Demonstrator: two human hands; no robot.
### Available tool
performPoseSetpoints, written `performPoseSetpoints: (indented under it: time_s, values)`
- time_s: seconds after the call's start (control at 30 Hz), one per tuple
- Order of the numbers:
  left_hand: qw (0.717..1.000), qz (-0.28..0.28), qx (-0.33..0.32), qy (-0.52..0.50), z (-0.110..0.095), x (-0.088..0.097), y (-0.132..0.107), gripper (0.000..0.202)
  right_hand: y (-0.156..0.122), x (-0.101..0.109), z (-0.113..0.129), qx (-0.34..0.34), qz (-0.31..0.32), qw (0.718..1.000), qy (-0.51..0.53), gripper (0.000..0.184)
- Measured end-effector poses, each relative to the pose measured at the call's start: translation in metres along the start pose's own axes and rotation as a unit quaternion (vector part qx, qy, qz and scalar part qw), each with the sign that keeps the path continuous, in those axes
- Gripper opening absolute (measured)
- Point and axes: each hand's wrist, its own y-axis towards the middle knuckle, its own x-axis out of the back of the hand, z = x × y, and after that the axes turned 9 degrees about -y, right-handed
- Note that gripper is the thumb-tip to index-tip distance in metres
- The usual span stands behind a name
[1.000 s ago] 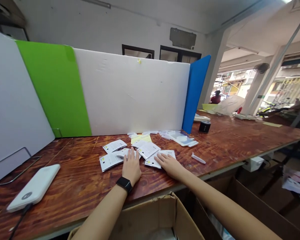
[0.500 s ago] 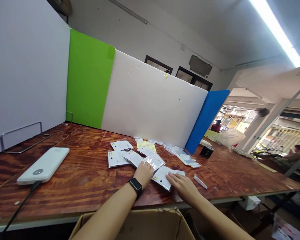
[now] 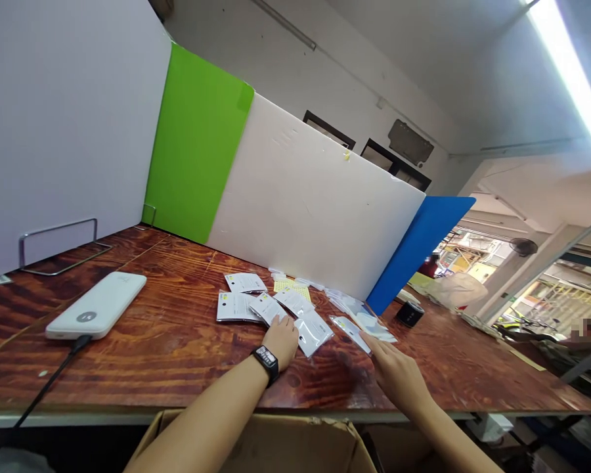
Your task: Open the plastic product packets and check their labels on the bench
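Note:
Several flat white packets in clear plastic, with printed text, yellow labels and black dots, lie in an overlapping group on the table. My left hand [image 3: 282, 340], wearing a black wristwatch [image 3: 266, 361], has its fingers curled down at the near edge of the group. They touch a glossy packet [image 3: 314, 333] and lie close beside another packet [image 3: 266, 307]; the fingertips are partly hidden. Apart from the group, on the right, my right hand [image 3: 396, 369] grips a tilted packet [image 3: 349, 330] by its near edge between thumb and fingers.
Behind the packets lie a yellow sticker sheet [image 3: 295, 289] and clear plastic pieces [image 3: 369, 320]. A white power bank [image 3: 98, 305] with a black cable lies left. A black cube [image 3: 409, 314] sits right. Upright boards [image 3: 315, 203] stand behind. An open cardboard box [image 3: 295, 443] is below the table's edge.
My right hand has moved right with a packet, away from the group. The glossy packet by my left hand has slid a little toward me. The view has tilted slightly.

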Motion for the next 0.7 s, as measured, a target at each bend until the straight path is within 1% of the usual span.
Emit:
performPoseSetpoints:
  time_s: [0.1, 0.17, 0.23, 0.3, 0.4, 0.47, 0.53, 0.63, 0.7]
  values:
    - [1.0, 0.012, -0.005, -0.015, -0.008, 0.0, 0.002, 0.031, 0.011, 0.002, -0.002, -0.035, -0.012, 0.999, 0.012, 0.052]
    - [0.999, 0.027, -0.02, -0.035, -0.014, -0.001, 0.002, 0.031, 0.018, -0.002, 0.005, -0.055, -0.018, 0.998, 0.024, 0.05]
    - [0.997, 0.044, -0.038, -0.057, -0.018, -0.002, 0.001, 0.028, 0.022, -0.014, 0.019, -0.068, -0.019, 0.997, 0.043, 0.05]
    - [0.994, 0.058, -0.048, -0.078, -0.021, -0.001, -0.002, 0.025, 0.023, -0.031, 0.039, -0.063, -0.014, 0.996, 0.069, 0.052]
    - [0.993, 0.056, -0.035, -0.102, -0.022, 0.003, -0.004, 0.023, 0.018, -0.056, 0.065, -0.04, -0.003, 0.992, 0.118, 0.061]
    - [0.993, 0.035, 0.0, -0.114, -0.021, 0.006, -0.005, 0.022, 0.014, -0.067, 0.074, -0.038, -0.002, 0.989, 0.145, 0.064]
    - [0.991, -0.003, 0.054, -0.124, -0.019, 0.009, -0.003, 0.023, 0.011, -0.072, 0.075, -0.044, -0.004, 0.985, 0.169, 0.065]
    - [0.978, -0.07, 0.134, -0.146, -0.014, 0.01, 0.002, 0.024, 0.009, -0.073, 0.072, -0.046, -0.001, 0.978, 0.204, 0.063]
    - [0.967, -0.097, 0.16, -0.174, -0.01, 0.008, 0.006, 0.026, 0.009, -0.072, 0.071, -0.041, 0.002, 0.973, 0.228, 0.061]
